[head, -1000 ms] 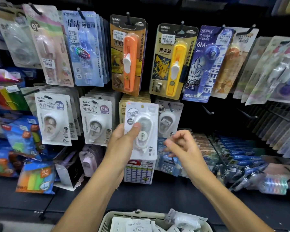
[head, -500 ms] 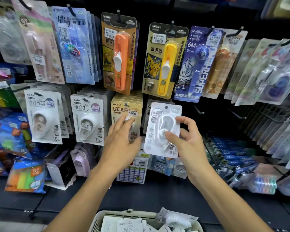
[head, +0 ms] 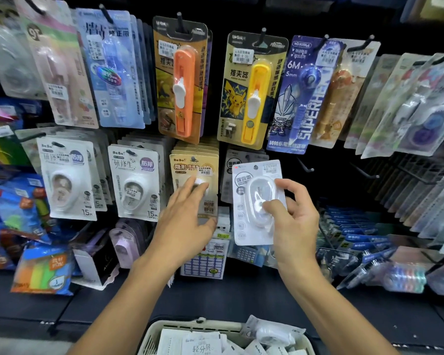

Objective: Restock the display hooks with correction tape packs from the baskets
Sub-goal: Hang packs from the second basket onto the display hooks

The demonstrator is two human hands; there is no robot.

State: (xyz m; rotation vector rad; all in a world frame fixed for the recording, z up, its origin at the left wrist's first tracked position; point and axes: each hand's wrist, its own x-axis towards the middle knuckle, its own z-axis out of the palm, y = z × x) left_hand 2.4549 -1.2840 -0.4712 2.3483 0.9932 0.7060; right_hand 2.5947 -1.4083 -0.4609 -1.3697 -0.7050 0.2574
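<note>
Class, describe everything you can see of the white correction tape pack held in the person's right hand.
The white correction tape pack is a flat white card, rounded at the corners, with a clear plastic blister holding an oval white dispenser. Grey printed characters and a small barcode sticker sit near its top. It is upright, slightly tilted, facing the camera, in front of the hanging grey packs on the lower row. The right hand pinches it, thumb on the blister, fingers curled over its right edge. Whether it hangs on a hook cannot be told.

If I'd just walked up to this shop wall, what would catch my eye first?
Probably the white correction tape pack held up mid-frame in the right hand. Above it hang the bright orange clip pusher pack and its yellow twin. A basket of more packs sits at the bottom.
</note>
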